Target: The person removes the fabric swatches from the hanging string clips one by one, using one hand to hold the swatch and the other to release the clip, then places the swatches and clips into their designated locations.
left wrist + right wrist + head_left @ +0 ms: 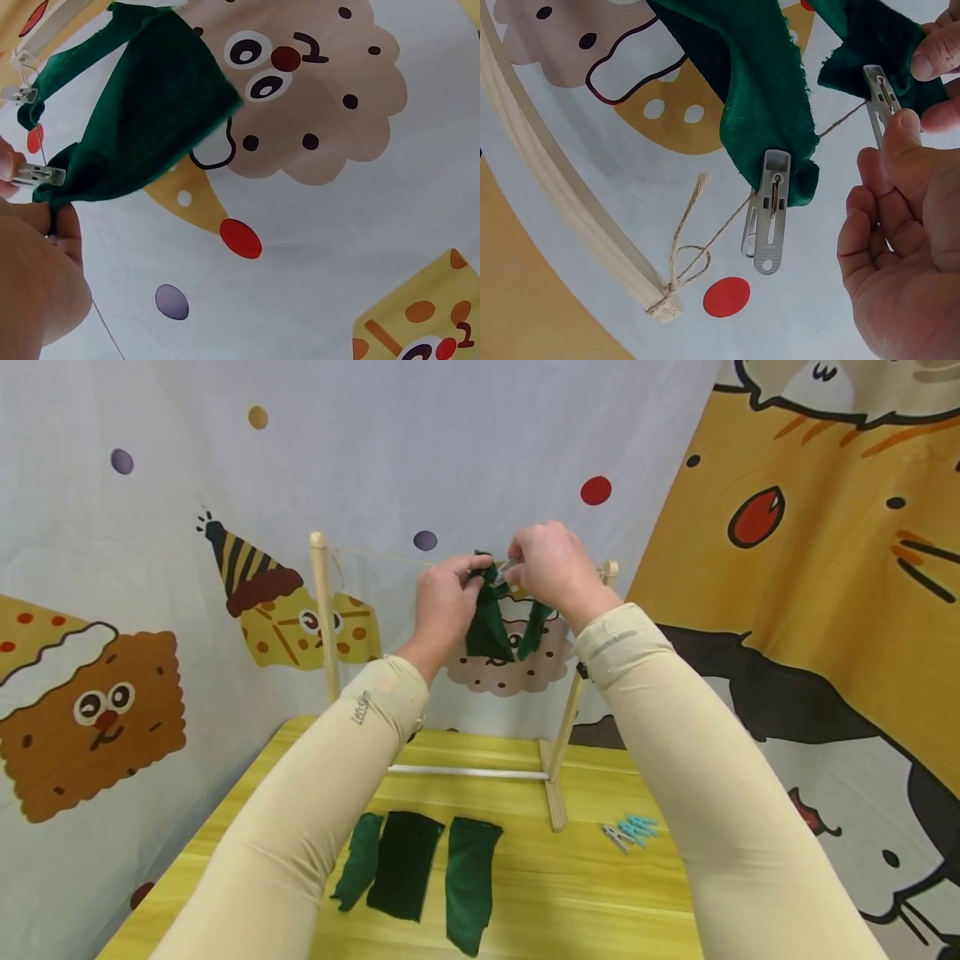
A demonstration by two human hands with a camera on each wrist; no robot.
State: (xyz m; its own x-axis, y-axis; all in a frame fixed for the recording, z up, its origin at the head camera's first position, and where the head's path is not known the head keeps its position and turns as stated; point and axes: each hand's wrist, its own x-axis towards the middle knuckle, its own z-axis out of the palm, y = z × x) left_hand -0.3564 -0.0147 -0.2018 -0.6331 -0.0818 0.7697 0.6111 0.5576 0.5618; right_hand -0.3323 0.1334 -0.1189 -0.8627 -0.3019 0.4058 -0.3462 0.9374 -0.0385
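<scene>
A dark green cloth (487, 628) hangs from the thin string (845, 120) between two wooden posts. My left hand (444, 602) pinches the cloth's upper edge between thumb and fingers at the string. Just to its right, my right hand (553, 567) holds a grey clothespin (883, 101) by its end, the pin's tip lying over the gathered cloth. In the right wrist view, a second grey clothespin (773, 217) clips green cloth to the string near the post. Whether the pinched cloth and the clipped one are a single piece, I cannot tell.
The left post (326, 618) and right post (570, 722) stand on the wooden table (570, 893), joined low by a white bar (472, 772). Three green cloths (471, 881) lie in front. Grey and blue clothespins (636, 829) lie at right. A printed backdrop (480, 452) hangs behind.
</scene>
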